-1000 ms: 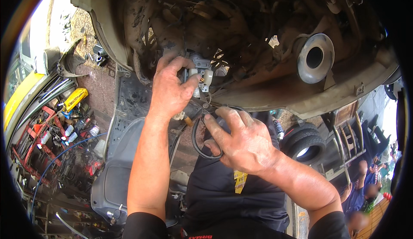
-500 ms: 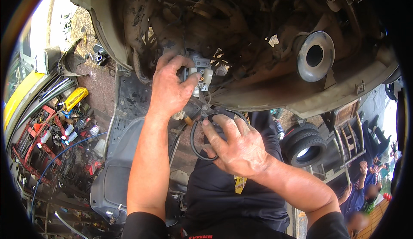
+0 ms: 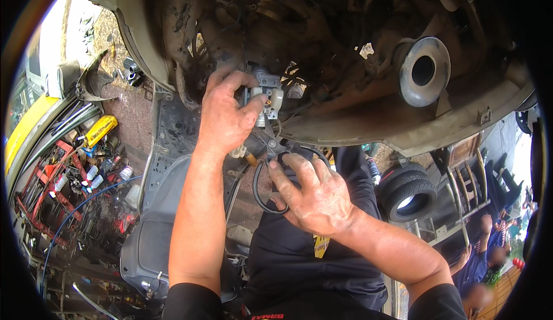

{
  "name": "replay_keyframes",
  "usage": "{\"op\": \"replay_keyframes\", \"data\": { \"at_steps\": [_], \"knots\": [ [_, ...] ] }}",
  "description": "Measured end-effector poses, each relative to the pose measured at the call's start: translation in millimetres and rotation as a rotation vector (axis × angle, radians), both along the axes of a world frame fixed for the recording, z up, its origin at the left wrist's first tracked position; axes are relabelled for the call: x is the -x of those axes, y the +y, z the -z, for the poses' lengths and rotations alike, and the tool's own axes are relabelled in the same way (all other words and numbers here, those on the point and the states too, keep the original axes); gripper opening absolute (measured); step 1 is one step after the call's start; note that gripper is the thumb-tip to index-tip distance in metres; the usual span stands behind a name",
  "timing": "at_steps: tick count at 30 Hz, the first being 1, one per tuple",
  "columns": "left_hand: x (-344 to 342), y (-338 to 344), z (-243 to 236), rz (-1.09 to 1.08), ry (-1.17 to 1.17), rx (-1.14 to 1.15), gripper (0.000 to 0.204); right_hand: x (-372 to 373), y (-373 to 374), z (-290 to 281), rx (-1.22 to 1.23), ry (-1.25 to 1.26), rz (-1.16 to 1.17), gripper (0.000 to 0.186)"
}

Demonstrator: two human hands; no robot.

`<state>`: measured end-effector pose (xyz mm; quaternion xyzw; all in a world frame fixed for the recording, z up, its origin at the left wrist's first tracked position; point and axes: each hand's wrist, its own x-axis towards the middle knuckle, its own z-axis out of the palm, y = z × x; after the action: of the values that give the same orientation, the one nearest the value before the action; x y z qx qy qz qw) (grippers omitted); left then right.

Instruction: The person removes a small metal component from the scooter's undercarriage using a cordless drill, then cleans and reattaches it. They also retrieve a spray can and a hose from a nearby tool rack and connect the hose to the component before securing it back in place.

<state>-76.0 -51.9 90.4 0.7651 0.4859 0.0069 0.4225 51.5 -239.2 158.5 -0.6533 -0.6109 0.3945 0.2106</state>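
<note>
My left hand (image 3: 227, 115) is closed on a small silver carburetor (image 3: 268, 81), thumb and fingers on its left side. Pale float pieces (image 3: 277, 100) and a small brass part show on its underside. My right hand (image 3: 315, 196) grips a pair of scissors with large black loop handles (image 3: 257, 188). Their pivot lies just below the carburetor, and the blades (image 3: 266, 125) point up at its lower end. Whether the tips touch it cannot be made out. The palm and some fingers of my right hand hide part of the handles.
Above hangs a dark, dirty vehicle underside with a pale body panel (image 3: 345, 138) and a round metal pipe end (image 3: 425, 71). Tools and bottles crowd a red rack (image 3: 43, 176) at left. Tyres (image 3: 410, 196) and a metal frame stand right. Other people (image 3: 484, 265) are at lower right.
Both hands, the carburetor and the scissors have shifted very slightly left in the picture. The grips look the same.
</note>
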Motion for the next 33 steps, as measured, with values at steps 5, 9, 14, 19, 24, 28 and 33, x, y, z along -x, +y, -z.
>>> {"op": "replay_keyframes", "data": {
  "at_steps": [5,9,14,19,24,28,33],
  "knots": [
    [-0.9,-0.8,-1.3,-0.013,0.000,0.009,0.031,-0.2,-1.6,1.1,0.001,-0.007,-0.012,0.066],
    [-1.9,-0.6,-1.4,-0.037,0.009,0.039,0.031,1.4,-3.4,2.9,-0.011,-0.016,-0.010,0.067],
    [-1.4,-0.9,-0.9,-0.048,0.013,0.057,0.031,3.4,-6.5,6.9,-0.034,-0.036,-0.012,0.066],
    [-0.5,-0.8,0.4,-0.042,0.006,0.051,0.032,1.9,-4.4,9.6,-0.108,-0.049,-0.001,0.057],
    [0.5,-0.8,-0.4,-0.023,-0.006,0.037,0.033,-11.2,13.7,-1.9,-0.054,0.000,-0.015,0.057],
    [-0.7,-1.2,-1.3,-0.030,0.005,0.038,0.033,-36.2,37.6,-15.7,0.050,0.098,-0.041,0.049],
    [-0.9,-2.4,-1.4,-0.020,0.038,0.017,0.032,-62.8,66.2,-12.5,0.052,0.172,-0.035,0.041]
  ]
}}
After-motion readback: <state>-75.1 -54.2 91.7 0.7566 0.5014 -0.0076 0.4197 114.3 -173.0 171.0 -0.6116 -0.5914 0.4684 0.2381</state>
